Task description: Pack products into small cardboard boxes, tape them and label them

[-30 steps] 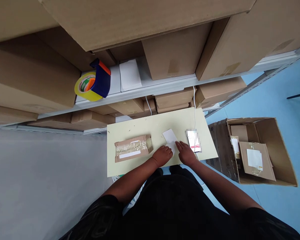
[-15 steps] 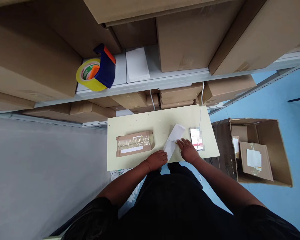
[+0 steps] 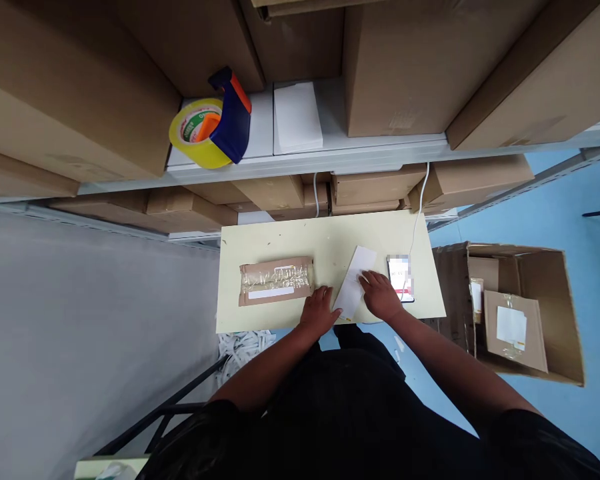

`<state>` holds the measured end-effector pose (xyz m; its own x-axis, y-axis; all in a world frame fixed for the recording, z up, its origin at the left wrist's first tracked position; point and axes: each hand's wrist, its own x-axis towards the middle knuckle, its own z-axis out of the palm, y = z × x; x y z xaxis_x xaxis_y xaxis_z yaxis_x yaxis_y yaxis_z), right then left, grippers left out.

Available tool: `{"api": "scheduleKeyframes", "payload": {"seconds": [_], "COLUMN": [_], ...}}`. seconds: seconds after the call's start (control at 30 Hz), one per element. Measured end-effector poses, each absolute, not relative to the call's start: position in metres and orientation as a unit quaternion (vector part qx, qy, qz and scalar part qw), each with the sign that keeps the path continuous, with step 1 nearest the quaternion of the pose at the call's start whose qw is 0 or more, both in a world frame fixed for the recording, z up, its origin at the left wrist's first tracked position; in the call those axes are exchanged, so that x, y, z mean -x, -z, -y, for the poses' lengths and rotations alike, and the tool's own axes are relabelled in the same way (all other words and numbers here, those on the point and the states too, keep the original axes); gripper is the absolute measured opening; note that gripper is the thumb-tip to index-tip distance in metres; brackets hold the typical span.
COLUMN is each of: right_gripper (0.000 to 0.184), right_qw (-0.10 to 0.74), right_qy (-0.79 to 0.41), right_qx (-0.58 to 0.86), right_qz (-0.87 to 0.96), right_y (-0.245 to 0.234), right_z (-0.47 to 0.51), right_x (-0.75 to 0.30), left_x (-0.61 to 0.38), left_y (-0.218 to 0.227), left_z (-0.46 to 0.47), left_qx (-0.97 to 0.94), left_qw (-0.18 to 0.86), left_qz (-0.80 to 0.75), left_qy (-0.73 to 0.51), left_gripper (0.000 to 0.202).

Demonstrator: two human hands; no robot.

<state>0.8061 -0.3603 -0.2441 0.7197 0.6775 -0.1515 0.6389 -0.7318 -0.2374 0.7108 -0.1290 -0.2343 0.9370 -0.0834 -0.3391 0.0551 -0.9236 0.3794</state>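
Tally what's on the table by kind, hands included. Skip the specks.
Parcel: 1
Paper strip: 1
Phone: 1
Cable, partly on the table: 1
Left hand and right hand: 2
Total: 6

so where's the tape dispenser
In the head view, the tape dispenser is up and left of centre, on the shelf beyond the table, just left of the white paper.
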Motion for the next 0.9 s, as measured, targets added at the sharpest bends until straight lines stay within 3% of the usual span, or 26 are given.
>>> {"api": "scheduleKeyframes", "payload": {"seconds": [0.27, 0.53, 0.77, 0.9], "right_gripper": [0.048, 0.054, 0.053, 0.056], "right_qw": [0.063, 0.06, 0.025, 0.025], "right_qy": [-0.14, -0.156, -0.156, -0.158], "right_qx": [0.907, 0.917, 0.916, 0.914], "right_qz": [0.393, 0.361, 0.37, 0.373], "right_y": [0.253, 0.257, 0.254, 0.253], "right_z": [0.339, 0.34, 0.336, 0.334], "right_x": [-0.845, -0.847, -0.846, -0.848], "left_x": [-0.722, -0.738, -0.756, -0.768], "left_y": [0.244, 0.244, 0.244, 0.241], "left_z": [0.146, 0.153, 0.161, 0.167], "left_qx": [-0.947, -0.852, -0.845, -0.837], "left_qw": [0.224, 0.407, 0.41, 0.409], "left_qz": [0.007, -0.209, -0.211, -0.232], "left_qy": [0.229, 0.255, 0.272, 0.279], "left_gripper": [0.068, 0.069, 0.027, 0.024]}}
